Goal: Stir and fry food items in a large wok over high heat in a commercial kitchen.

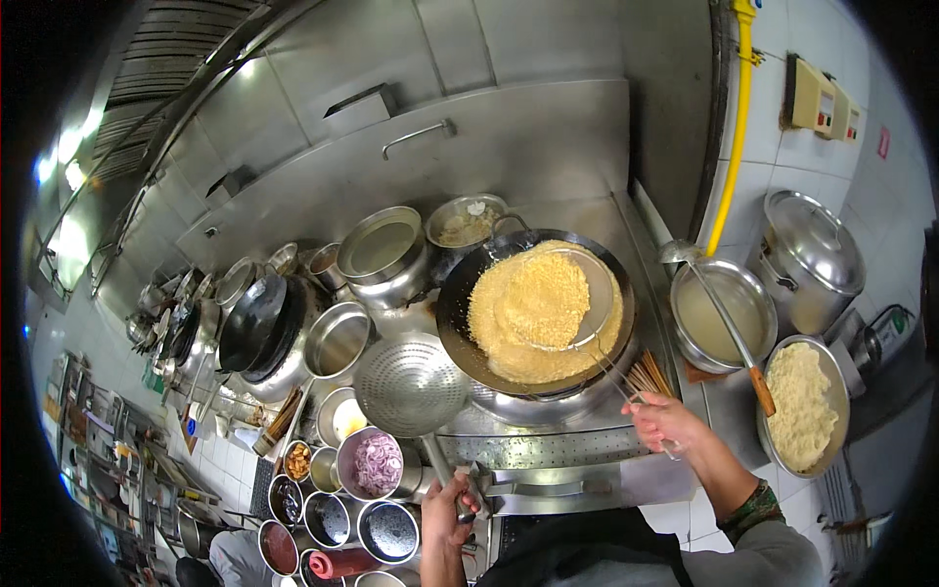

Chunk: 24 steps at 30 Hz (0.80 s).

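My right hand (670, 425) is closed round the thin wire handle of a round mesh strainer (599, 293). The strainer's bowl sits in a big black wok (452, 323), among pale yellow, crumbly or foamy food (543, 298) that fills much of the wok. Some of that food is heaped in the strainer. In my left hand (448, 511) is the dark handle of a wide perforated skimmer (411, 384), its round metal bowl held left of the wok. The skimmer looks bare.
A ladle (724, 323) with a wooden handle lies across a pot of cloudy liquid (719, 308) on the right. Beside it stand a bowl of pale crumbs (804, 406) and a lidded pot (812, 249). Sliced purple onions (378, 465) and several seasoning tins crowd the lower left.
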### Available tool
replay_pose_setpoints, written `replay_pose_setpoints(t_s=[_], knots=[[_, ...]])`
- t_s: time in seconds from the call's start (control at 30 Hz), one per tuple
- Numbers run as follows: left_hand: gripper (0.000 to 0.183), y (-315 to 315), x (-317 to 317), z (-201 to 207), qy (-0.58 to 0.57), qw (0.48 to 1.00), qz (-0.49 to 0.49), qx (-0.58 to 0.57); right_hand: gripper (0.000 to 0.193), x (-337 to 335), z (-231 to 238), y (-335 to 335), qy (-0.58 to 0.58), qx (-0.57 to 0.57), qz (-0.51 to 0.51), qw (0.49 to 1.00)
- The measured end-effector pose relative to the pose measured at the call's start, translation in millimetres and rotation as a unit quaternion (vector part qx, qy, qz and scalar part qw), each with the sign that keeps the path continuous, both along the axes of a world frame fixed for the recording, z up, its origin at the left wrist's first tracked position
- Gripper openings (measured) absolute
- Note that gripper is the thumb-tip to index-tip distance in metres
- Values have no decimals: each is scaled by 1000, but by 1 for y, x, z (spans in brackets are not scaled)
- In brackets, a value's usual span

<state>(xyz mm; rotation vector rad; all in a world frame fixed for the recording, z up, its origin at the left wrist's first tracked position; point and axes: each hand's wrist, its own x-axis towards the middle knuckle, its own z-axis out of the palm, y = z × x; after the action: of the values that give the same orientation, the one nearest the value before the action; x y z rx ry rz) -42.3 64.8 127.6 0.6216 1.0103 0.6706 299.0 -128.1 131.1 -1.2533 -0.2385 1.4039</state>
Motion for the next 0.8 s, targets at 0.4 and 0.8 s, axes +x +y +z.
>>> replay_pose_setpoints(t_s=[0.4, 0.8], knots=[[24, 26, 9, 70, 106, 980, -78, 153, 17, 17, 32, 0, -18, 32, -1, 999], [8, 49, 139, 38, -164, 960, -186, -126, 19, -1, 56, 12, -554, -23, 60, 830]])
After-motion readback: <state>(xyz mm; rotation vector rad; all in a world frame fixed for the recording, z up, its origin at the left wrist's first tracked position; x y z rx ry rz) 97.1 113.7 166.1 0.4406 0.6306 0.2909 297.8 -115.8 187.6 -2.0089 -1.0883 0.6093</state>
